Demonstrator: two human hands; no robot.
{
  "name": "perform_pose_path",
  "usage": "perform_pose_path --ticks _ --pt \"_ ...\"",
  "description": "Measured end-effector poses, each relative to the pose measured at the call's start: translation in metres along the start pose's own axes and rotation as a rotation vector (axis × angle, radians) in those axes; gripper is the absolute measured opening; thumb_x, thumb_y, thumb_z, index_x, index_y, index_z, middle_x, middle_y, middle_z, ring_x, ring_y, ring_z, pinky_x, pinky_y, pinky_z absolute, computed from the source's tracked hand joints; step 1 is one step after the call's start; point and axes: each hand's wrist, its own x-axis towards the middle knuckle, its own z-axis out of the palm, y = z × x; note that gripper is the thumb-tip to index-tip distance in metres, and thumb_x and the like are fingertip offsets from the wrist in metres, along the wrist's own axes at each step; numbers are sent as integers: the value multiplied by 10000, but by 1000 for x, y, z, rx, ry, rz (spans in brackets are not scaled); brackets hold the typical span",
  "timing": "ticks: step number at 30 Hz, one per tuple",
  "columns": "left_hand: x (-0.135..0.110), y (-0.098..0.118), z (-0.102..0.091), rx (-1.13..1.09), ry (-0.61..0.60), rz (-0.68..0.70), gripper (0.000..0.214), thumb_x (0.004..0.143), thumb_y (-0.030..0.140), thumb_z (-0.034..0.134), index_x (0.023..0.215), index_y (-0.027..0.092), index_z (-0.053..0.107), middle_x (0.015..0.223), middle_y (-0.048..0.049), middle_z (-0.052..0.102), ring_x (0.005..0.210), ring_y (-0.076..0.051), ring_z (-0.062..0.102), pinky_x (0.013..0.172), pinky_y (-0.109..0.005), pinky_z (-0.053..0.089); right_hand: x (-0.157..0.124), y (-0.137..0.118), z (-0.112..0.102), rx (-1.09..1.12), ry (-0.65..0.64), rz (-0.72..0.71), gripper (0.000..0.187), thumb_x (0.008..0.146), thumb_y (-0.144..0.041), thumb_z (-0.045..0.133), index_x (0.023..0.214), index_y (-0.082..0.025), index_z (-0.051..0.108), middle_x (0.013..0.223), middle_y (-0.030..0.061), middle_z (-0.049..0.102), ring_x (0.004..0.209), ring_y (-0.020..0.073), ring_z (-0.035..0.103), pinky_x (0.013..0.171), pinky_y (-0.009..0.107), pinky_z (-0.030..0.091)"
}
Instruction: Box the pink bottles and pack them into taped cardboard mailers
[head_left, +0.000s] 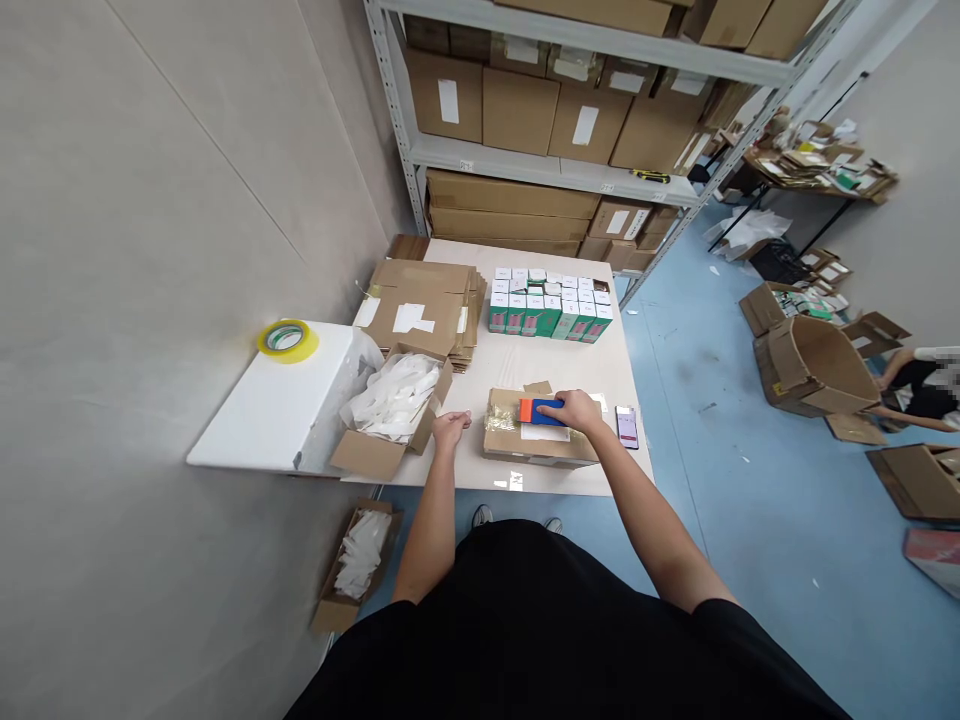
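Note:
A small cardboard box [517,440] lies near the front edge of the white table [525,365], with shiny tape across its top. My right hand [577,408] is closed round a blue and orange tape dispenser [541,411] that rests on the box lid. My left hand [450,428] sits just left of the box with its fingers curled, close to the box's left end; whether it touches the box is unclear, and nothing shows in it.
An open carton of white bags [394,405] stands left of my hand. Behind are flattened cartons [424,305], green and white boxes [551,302], a phone [627,425], yellow tape [288,340] and shelving [555,110]. A person [919,385] sits far right among cartons.

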Motion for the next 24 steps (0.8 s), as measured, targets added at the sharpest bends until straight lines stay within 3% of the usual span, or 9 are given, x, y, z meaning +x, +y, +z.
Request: perform_pose_path --ticks 4,12,17,20,24 --pt "-3 -13 16 14 -8 -35 172 662 295 833 651 150 741 675 -76 747 681 -196 715 763 -327 590 -1 2 3 -9 -1 10 530 898 -735 632 843 -221 748 879 75 764 839 220 674 610 268 331" --pt "-8 -31 40 65 22 -82 284 730 398 824 844 141 784 816 -96 781 783 -206 725 696 -280 556 -3 -1 3 -49 -27 2 526 927 -720 606 907 -218 761 929 87 773 886 231 686 631 275 350" --pt "-14 -36 37 168 60 -120 511 773 436 827 1154 111 726 895 -121 770 738 -199 716 673 -286 550 0 -2 -4 -75 -61 -35 532 956 -698 578 951 -205 776 960 99 779 910 236 695 637 279 353" --pt "-20 -33 30 239 89 -94 583 805 382 812 1305 125 657 1023 -151 770 851 -223 741 776 -318 562 1 3 -7 -91 -72 -48 521 956 -694 584 918 -212 778 944 93 779 901 233 694 637 281 347" --pt "-21 -10 26 307 106 33 312 917 334 662 1176 181 743 1220 -140 757 1163 -248 690 1002 -320 497 1 5 -8 -67 -65 -51 518 936 -715 601 913 -227 773 918 73 776 868 220 688 618 277 340"
